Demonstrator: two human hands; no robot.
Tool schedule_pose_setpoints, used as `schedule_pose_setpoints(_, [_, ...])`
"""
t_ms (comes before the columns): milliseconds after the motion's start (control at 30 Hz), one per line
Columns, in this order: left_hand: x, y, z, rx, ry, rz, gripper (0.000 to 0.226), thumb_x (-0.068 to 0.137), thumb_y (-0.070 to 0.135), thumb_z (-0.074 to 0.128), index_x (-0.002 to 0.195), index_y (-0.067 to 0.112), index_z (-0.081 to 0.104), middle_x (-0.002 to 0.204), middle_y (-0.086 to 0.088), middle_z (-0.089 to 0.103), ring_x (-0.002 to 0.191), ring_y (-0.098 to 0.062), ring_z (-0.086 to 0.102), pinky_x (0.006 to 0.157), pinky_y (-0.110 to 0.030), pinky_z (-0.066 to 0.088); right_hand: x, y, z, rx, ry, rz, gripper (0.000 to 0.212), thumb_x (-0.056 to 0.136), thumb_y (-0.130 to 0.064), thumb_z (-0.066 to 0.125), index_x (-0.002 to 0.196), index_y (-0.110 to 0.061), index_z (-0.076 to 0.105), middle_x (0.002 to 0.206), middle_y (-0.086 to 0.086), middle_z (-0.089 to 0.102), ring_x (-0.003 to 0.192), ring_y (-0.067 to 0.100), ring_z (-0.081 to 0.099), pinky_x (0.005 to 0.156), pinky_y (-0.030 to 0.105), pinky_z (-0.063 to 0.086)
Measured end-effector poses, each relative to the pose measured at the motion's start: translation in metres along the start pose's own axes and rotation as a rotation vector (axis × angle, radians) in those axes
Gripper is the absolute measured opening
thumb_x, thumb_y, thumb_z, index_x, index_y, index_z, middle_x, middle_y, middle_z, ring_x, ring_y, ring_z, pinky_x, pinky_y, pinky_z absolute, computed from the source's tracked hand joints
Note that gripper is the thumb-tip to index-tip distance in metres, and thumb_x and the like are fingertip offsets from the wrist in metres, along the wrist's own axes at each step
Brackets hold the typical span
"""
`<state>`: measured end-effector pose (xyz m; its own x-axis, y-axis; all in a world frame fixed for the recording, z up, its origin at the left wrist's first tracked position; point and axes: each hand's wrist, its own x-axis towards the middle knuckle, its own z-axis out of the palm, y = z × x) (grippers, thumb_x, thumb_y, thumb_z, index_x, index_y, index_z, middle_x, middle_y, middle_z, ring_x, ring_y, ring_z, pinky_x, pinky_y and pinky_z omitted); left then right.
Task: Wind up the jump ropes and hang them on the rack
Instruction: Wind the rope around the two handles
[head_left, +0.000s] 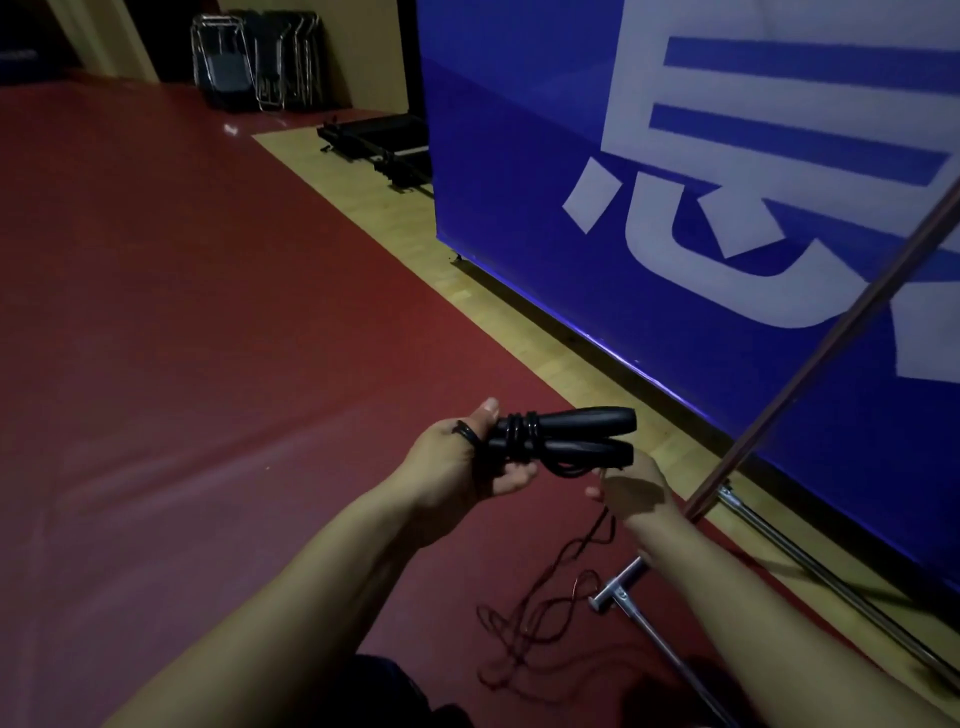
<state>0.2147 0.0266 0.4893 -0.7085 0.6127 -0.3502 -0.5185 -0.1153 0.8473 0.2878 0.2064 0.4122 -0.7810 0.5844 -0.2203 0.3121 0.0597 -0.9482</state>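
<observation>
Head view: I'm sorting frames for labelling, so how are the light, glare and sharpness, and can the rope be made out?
Head view: dim and soft; wide-angle bending along the blue banner; small glare spot on the red floor. The black handles in the left hand read clearly; the loose rope under the right hand is thin and nearly lost against the floor.

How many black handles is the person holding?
2. Both handles lie side by side in the left hand: the upper handle and the lower handle, with rope coiled round them.
</observation>
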Motion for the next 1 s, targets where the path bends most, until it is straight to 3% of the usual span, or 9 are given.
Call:
schedule_pose_setpoints(167, [0.009,-0.013,-0.020,0.173,-0.076,-0.105,0.044,0.103,0.035,0.043,0.101,-0.005,0.061,0.069,-0.011,0.063,0.058,-0.019,0.061,0.055,-0.025,0.054,0.008,-0.004,-0.020,-0.490,-0.300,-0.285,0.025,0.085,-0.011,0.056,0.081,-0.035,0.048,0.085,-0.008,0.050,0.079,0.010,0.051,0.070,0.025,0.041])
schedule_pose_setpoints(333, [0.009,-0.020,-0.039,0.778,-0.356,-0.239,0.045,0.104,0.035,0.046,0.097,-0.004,0.066,0.077,-0.017,0.070,0.067,-0.026,0.067,0.064,-0.032,0.058,0.008,-0.006,-0.019,-0.862,-0.472,-0.447,0.024,0.083,-0.003,0.046,0.086,-0.027,0.050,0.092,-0.007,0.054,0.088,0.013,0.049,0.075,0.024,0.035])
schedule_pose_setpoints(433, [0.022,-0.033,-0.050,1.156,-0.342,-0.270,0.029,0.098,0.025,0.062,0.092,-0.003,0.065,0.080,-0.015,0.072,0.076,-0.030,0.071,0.072,-0.043,0.060,0.003,-0.010,-0.013,-0.964,-0.559,-0.488,0.023,0.082,-0.009,0.050,0.083,-0.032,0.052,0.085,-0.017,0.053,0.083,0.007,0.049,0.073,0.025,0.037])
schedule_pose_setpoints(533, [0.038,-0.040,-0.057,1.523,-0.165,-0.125,0.014,0.087,0.015,0.074,0.095,0.005,0.068,0.084,-0.001,0.070,0.084,-0.019,0.068,0.067,-0.035,0.052,-0.004,-0.020,-0.015,-0.995,-0.472,-0.531,0.017,0.083,-0.016,0.053,0.086,-0.033,0.054,0.084,-0.019,0.052,0.078,0.004,0.050,0.072,0.028,0.045])
schedule_pose_setpoints(600, [0.046,-0.042,-0.056,1.239,0.133,-0.054,0.026,0.094,0.026,0.065,0.096,0.000,0.068,0.080,-0.009,0.074,0.072,-0.022,0.072,0.069,-0.037,0.059,-0.015,-0.024,-0.014,-0.991,-0.396,-0.540,0.012,0.087,-0.023,0.053,0.094,-0.031,0.058,0.087,-0.018,0.053,0.078,0.005,0.053,0.072,0.032,0.049])
schedule_pose_setpoints(667, [0.050,-0.044,-0.047,0.663,0.375,-0.041,0.036,0.101,0.032,0.054,0.090,0.000,0.065,0.078,-0.017,0.071,0.062,-0.029,0.071,0.065,-0.042,0.062,-0.030,-0.023,-0.003,-0.965,-0.317,-0.555,0.020,0.094,-0.028,0.050,0.110,-0.027,0.061,0.096,-0.015,0.055,0.082,0.011,0.057,0.072,0.034,0.049])
schedule_pose_setpoints(767, [0.048,-0.047,-0.027,0.086,0.447,-0.043,0.033,0.104,0.028,0.048,0.093,-0.002,0.058,0.089,-0.019,0.062,0.065,-0.027,0.065,0.060,-0.034,0.062,-0.053,-0.008,0.021,-0.805,-0.167,-0.576,0.019,0.097,-0.026,0.052,0.115,-0.023,0.058,0.100,-0.004,0.061,0.083,0.021,0.062,0.071,0.040,0.050])
schedule_pose_setpoints(900, [0.040,-0.049,-0.012,-0.250,0.432,-0.054,0.032,0.105,0.027,0.047,0.095,-0.003,0.056,0.089,-0.017,0.062,0.066,-0.024,0.064,0.056,-0.029,0.060,-0.056,0.015,0.046,-0.329,-0.233,0.032,0.013,0.102,-0.031,0.042,0.098,-0.018,0.042,0.071,0.004,0.063,0.042,0.019,0.058,0.038,0.027,0.039])
schedule_pose_setpoints(1000, [0.038,-0.047,-0.017,-0.250,0.472,-0.043,0.033,0.104,0.027,0.049,0.093,-0.003,0.055,0.089,-0.018,0.061,0.066,-0.027,0.065,0.053,-0.028,0.059,-0.047,0.023,0.053,0.009,-0.273,0.369,0.027,0.105,-0.032,0.037,0.099,-0.011,0.053,0.058,0.001,0.050,0.034,0.011,0.038,0.037,0.020,0.030])
